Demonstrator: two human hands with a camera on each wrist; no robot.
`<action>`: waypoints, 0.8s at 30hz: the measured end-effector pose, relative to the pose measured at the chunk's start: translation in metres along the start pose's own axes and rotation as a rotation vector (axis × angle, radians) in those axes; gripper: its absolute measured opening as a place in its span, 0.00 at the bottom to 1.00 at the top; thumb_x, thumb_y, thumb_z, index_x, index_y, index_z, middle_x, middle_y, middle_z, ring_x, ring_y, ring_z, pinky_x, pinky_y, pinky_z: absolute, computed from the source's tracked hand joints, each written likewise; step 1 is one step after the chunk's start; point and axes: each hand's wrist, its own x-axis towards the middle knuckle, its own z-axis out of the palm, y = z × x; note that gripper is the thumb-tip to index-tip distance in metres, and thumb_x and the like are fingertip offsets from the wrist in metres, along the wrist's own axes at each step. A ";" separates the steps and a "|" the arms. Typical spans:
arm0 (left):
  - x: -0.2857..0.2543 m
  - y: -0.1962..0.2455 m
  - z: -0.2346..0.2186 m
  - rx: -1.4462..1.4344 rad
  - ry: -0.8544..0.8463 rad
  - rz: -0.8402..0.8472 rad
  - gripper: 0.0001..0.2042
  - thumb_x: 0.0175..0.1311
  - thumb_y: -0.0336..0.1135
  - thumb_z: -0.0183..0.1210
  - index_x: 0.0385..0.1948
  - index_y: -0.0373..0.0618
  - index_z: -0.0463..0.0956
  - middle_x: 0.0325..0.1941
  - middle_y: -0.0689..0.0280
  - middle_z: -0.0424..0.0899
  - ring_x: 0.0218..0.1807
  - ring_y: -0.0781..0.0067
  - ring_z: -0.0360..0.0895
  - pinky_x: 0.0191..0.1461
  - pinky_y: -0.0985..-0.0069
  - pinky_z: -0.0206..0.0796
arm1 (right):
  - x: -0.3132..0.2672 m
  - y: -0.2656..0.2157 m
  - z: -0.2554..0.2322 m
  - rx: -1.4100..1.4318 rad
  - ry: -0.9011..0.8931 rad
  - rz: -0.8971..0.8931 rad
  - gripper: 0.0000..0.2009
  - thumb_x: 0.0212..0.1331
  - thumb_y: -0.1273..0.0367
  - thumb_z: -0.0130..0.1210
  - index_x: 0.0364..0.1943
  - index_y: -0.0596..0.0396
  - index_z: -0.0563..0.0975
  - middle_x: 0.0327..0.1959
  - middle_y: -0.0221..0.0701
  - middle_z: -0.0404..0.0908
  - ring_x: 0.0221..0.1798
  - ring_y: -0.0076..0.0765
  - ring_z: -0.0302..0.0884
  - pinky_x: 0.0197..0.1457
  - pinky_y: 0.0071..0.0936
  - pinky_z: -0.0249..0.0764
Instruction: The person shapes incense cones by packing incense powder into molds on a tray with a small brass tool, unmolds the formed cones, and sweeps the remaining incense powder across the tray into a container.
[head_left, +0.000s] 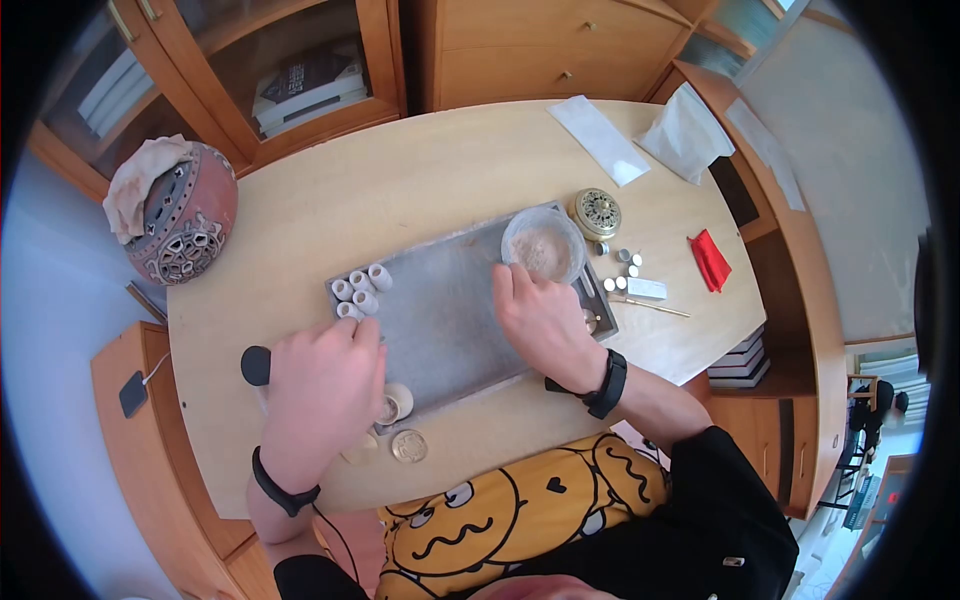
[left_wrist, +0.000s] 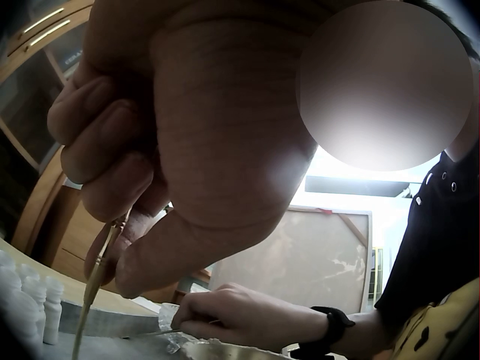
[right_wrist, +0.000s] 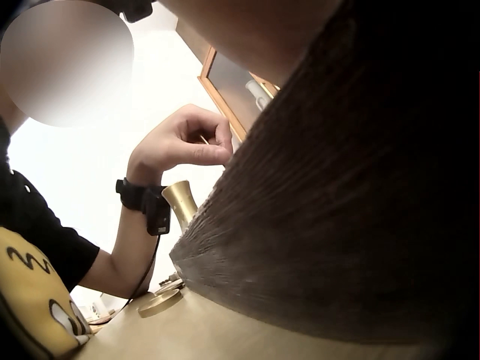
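Note:
My left hand [head_left: 325, 395] is over the front left corner of the grey tray [head_left: 440, 290]. In the left wrist view it pinches a thin brass stick-like tool [left_wrist: 93, 289] between thumb and fingers, pointing down. My right hand [head_left: 540, 325] reaches over the tray with fingertips at the near rim of a clear bowl [head_left: 512, 270] of pale powder. A thin stick [left_wrist: 154, 332] extends from the right fingers in the left wrist view. Beside the left hand stands a small cream jar [head_left: 400, 398]. Several small white bottles [head_left: 378, 277] stand at the tray's left end.
A brass pierced-lid burner [head_left: 597, 215] stands behind the bowl. A round brass lid [head_left: 410, 446] lies before the tray. To the right are small containers, a thin stick [head_left: 655, 305] and a red cloth [head_left: 710, 262]. A patterned round pot [head_left: 205, 215] sits far left.

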 end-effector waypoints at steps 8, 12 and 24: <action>0.000 0.002 -0.001 0.020 -0.017 0.011 0.07 0.56 0.34 0.64 0.27 0.43 0.76 0.25 0.62 0.80 0.31 0.59 0.82 0.33 0.64 0.74 | -0.006 -0.001 0.005 0.079 0.055 0.033 0.08 0.50 0.77 0.56 0.32 0.60 0.68 0.28 0.38 0.76 0.29 0.39 0.83 0.22 0.31 0.77; 0.000 0.003 0.001 -0.017 0.000 -0.013 0.07 0.56 0.34 0.64 0.25 0.42 0.75 0.24 0.61 0.80 0.30 0.57 0.81 0.32 0.61 0.71 | -0.015 0.001 -0.003 0.120 0.083 0.065 0.13 0.53 0.79 0.54 0.45 0.64 0.73 0.29 0.38 0.77 0.27 0.40 0.81 0.26 0.32 0.76; 0.001 -0.002 -0.001 -0.016 -0.015 -0.028 0.07 0.57 0.34 0.64 0.26 0.43 0.76 0.25 0.62 0.80 0.31 0.58 0.82 0.32 0.62 0.73 | -0.042 0.020 -0.041 0.111 0.211 0.264 0.05 0.63 0.75 0.55 0.41 0.58 0.75 0.24 0.34 0.80 0.22 0.38 0.80 0.22 0.32 0.74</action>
